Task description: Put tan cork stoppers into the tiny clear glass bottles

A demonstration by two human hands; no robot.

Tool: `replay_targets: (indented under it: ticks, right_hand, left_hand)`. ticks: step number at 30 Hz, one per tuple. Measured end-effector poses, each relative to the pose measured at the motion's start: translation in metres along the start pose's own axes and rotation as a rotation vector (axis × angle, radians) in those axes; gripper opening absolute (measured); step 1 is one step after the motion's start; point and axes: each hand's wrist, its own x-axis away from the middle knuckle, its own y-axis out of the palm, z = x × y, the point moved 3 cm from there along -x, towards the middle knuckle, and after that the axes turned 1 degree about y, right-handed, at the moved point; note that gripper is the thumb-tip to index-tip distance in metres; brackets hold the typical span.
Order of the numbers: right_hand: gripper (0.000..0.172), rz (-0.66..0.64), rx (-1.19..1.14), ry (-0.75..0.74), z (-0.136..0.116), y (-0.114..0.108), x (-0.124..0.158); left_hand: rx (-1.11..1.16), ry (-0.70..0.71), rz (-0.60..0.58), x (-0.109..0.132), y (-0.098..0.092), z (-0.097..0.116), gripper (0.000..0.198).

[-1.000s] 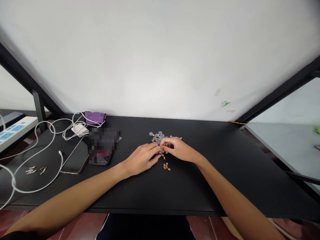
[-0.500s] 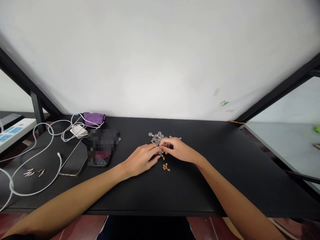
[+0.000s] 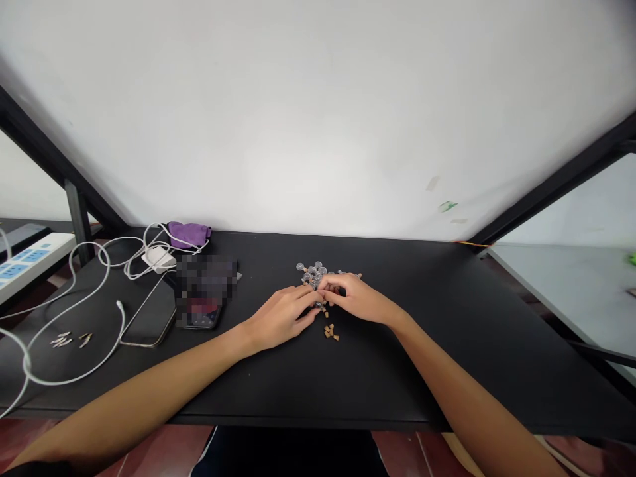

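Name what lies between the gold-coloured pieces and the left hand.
In the head view, going from the gold-coloured pieces to the left hand: a white cable, a silver-edged phone, then a second phone, partly pixelated.

My left hand (image 3: 279,319) and right hand (image 3: 358,298) met at the fingertips, apparently pinching something silvery (image 3: 318,305), tan bits (image 3: 331,332) nearby!

The left hand (image 3: 281,319) and the right hand (image 3: 358,298) are left bare, as are the left forearm (image 3: 193,371) and the right forearm (image 3: 442,371), both slim in shape and tapered toward narrow wrists. At the elbow end of the left arm, a bit of black cloth (image 3: 37,470) is shown. The lap is covered by a dark navy garment (image 3: 291,456), edged along its sides by a thin white stripe (image 3: 203,442)
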Motion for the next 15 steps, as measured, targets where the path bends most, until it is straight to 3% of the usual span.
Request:
replay_targets:
  ticks: [15]
  right_hand:
    - [0.022, 0.002, 0.069, -0.005, 0.0020, 0.0009, -0.0011]
  left_hand:
    - [-0.014, 0.006, -0.018, -0.0005, 0.0002, 0.0004, 0.008]
